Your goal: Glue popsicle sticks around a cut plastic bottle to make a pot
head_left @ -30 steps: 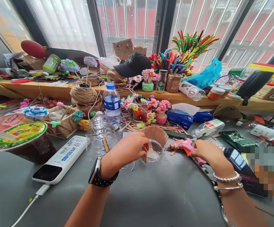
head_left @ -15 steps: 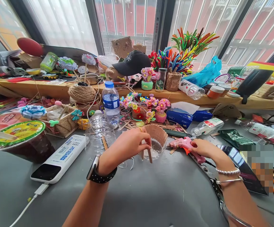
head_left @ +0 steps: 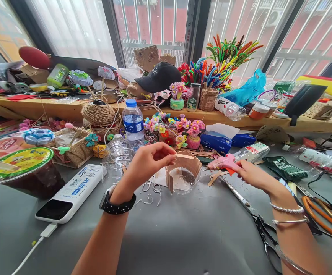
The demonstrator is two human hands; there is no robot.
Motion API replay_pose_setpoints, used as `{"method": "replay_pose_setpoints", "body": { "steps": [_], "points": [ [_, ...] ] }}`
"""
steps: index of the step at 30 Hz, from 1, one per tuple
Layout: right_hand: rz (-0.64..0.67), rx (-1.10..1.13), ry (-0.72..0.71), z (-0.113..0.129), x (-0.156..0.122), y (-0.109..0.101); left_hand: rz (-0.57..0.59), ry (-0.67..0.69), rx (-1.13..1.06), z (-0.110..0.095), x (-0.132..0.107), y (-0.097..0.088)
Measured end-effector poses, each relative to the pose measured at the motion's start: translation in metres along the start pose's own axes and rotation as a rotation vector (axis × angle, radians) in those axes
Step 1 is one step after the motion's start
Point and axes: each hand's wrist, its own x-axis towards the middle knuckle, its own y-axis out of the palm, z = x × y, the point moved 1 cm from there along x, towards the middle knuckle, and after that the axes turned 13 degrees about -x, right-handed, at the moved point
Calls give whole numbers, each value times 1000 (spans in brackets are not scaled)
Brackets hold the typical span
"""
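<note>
My left hand (head_left: 156, 158) pinches a wooden craft stick (head_left: 185, 155) by one end, so that it points right, roughly level. Just below it on the grey table stands a round clear plastic container (head_left: 184, 188), its wall partly lined with upright craft sticks (head_left: 193, 172). To the right, my right hand (head_left: 250, 173) is closed around a pink glue gun (head_left: 225, 163), whose nozzle points left toward the container. A few loose craft sticks (head_left: 216, 177) lie under the gun. White string (head_left: 147, 199) and small scissors (head_left: 154, 185) are left of the container.
Large black-handled scissors (head_left: 259, 219) lie below my right wrist. Orange-handled pliers (head_left: 323, 215) are at the far right. On the left stand a power bank (head_left: 77, 193) and a lidded drink cup (head_left: 31, 179). Bottles, including a blue-capped water bottle (head_left: 133, 124), and tissue packs (head_left: 217, 141) line the back.
My left hand has lifted the craft stick and swung it from pointing down to nearly level. My right hand has raised the glue gun slightly, and its grip is now closed round the handle.
</note>
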Motion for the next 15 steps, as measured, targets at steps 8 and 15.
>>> {"method": "replay_pose_setpoints", "body": {
  "steps": [8, 15],
  "points": [
    [-9, 84, 133, 16, -5, -25, -69, -44, -97, 0, 2, 1],
    [-252, -55, 218, 38, -19, -40, -111, -56, -172, 3, 2, 5]
  ]
}}
